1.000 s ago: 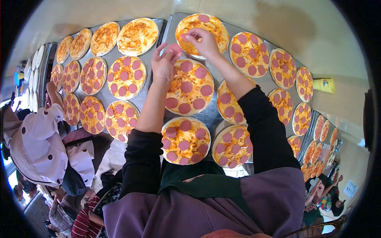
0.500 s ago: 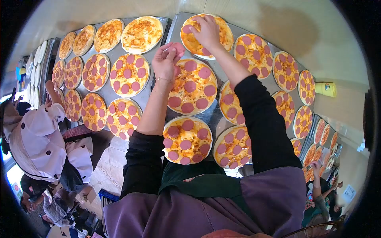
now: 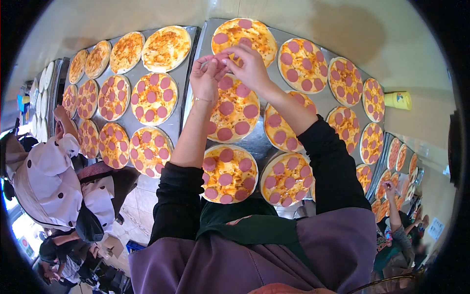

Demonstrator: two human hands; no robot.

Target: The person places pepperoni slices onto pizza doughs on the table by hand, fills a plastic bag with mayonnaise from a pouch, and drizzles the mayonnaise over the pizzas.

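A: Clock face over the whole view. Where are the hands working?

B: Close to twelve o'clock. The left hand [image 3: 204,82] is pinching pink sausage slices [image 3: 221,57] at its fingertips, fingers drawn in narrow. How many slices, I cannot tell.

A: And the right hand [image 3: 248,67]?

B: It is lying at two o'clock from the left, thumb and forefinger narrowing in on those same slices. Whether it is gripping one, I cannot tell.

A: What is lying around them?

B: The far pizza [image 3: 259,39] is resting at twelve, beyond the hands, showing at least three slices on its cheese. The near pizza [image 3: 239,104] is sitting on the hands' six o'clock side, its far edge partly hiding under them. Both are lying on a metal tray [image 3: 255,142].

A: Edges?

B: A second tray [image 3: 184,78] is carrying more pizzas at ten. A yellow-green cup [image 3: 401,100] is lying between two and three. A co-worker in a spotted white top [image 3: 46,171] is leaning in near nine.
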